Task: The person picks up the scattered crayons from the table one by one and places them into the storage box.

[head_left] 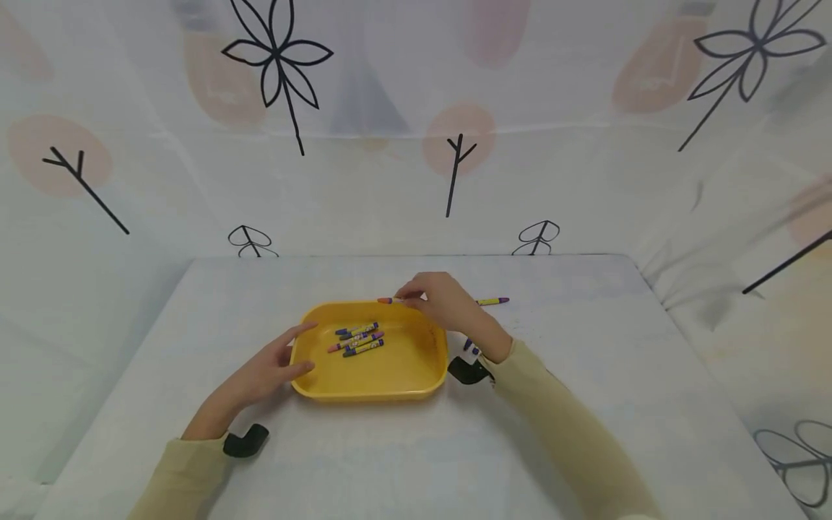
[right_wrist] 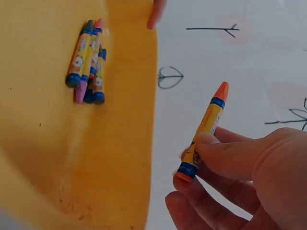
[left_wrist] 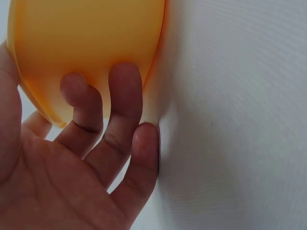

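A shallow yellow plastic tray point(head_left: 416, 361) stands on the table with several crayons point(head_left: 360, 339) lying in a loose bunch inside it. My left hand point(head_left: 263, 372) grips the tray's left end, thumb and forefinger over the rim. In the left wrist view, the other fingers point(left_wrist: 125, 91) curl against its outer wall. Just past the tray's far rim, my right hand point(head_left: 445, 300) pinches an orange crayon point(right_wrist: 204, 127) with a yellow wrapper and blue bands. Its pointed tip faces left in the head view.
A purple-tipped crayon point(head_left: 492, 300) lies on the white tabletop point(head_left: 559, 433) beyond the right wrist. Dark-tipped crayons point(head_left: 469, 347) show partly behind that wrist. A printed cloth backdrop point(head_left: 364, 188) rises behind the table and at both sides.
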Motion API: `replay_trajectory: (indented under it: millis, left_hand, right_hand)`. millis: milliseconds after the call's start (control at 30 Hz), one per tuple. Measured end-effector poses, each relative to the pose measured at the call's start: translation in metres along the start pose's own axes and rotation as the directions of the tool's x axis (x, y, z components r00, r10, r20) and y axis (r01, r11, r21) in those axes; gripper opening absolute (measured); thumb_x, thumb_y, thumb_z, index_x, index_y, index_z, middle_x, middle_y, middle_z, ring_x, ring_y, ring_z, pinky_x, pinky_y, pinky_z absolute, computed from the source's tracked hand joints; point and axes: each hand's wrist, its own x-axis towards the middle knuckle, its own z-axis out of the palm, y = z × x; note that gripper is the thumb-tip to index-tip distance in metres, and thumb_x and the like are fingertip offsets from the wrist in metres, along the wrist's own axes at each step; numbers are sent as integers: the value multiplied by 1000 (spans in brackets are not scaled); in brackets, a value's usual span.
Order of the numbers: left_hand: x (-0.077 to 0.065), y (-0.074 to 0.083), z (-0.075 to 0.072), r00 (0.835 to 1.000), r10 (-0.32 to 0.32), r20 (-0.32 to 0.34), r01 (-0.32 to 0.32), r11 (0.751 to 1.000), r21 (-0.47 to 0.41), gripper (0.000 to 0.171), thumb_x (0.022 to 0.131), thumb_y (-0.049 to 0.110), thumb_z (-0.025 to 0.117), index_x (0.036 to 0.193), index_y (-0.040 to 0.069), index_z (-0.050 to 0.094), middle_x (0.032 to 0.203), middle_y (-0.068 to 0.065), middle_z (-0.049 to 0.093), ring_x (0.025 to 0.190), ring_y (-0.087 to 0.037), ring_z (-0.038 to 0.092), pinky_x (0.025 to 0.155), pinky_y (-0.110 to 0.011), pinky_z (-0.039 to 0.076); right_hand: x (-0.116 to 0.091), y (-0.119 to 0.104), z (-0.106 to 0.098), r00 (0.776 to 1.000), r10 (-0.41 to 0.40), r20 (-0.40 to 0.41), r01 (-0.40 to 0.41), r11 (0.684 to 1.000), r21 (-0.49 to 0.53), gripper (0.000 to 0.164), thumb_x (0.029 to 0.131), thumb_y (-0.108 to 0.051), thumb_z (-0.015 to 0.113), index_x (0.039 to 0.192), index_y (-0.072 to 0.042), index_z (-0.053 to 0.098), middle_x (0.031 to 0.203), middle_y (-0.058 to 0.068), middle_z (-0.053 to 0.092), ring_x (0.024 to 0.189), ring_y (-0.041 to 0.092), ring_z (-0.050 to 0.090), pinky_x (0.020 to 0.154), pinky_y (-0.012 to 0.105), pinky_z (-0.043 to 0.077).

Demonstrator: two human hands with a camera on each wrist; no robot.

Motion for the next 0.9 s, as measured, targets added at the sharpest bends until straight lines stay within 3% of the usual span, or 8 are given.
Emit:
replay_trajectory:
  millis: [200, 433, 633, 900]
  left_hand:
    - [-1, 1, 0, 1000, -8, -5, 8, 1000, 4, 72, 96, 36, 66, 156, 25, 29, 145, -24, 47, 120, -36, 56, 101, -57, 44]
    - [0, -1, -1, 1000, 4, -2, -4, 1000, -12, 71, 96, 35, 67, 156, 25, 30, 146, -24, 47, 121, -35, 56, 102, -56, 43]
    - [-1, -2, 0, 1000, 13, 4, -13, 1000, -17, 71, 96, 37, 66, 156, 25, 30, 142, -25, 50, 118, -33, 58, 102, -57, 43]
    - [0, -2, -1, 1000, 9, -4, -9, 1000, -14, 71, 96, 35, 67, 156, 26, 30, 142, -25, 50, 119, -34, 57, 103, -57, 43]
  right_hand:
    - [24, -12, 15, 998, -11, 57, 6, 996, 86, 20, 96, -11, 67, 113, -11, 75, 106, -1, 72, 95, 13, 64, 84, 25, 52]
    - [36, -12, 32, 990, -19, 139, -8, 982, 189, 19, 94, -11, 69, 111, -10, 77, 106, 0, 74, 95, 10, 67, 82, 22, 53]
    - [41, -15, 41, 981, -21, 191, -1, 993, 116, 16, 95, -15, 69, 108, -14, 79, 105, -3, 74, 101, 11, 65, 87, 24, 51]
    - [45, -17, 52, 958, 0, 288, 14, 999, -46, 14, 95, -18, 70, 105, -16, 79, 95, -9, 73, 82, 5, 61, 77, 21, 50]
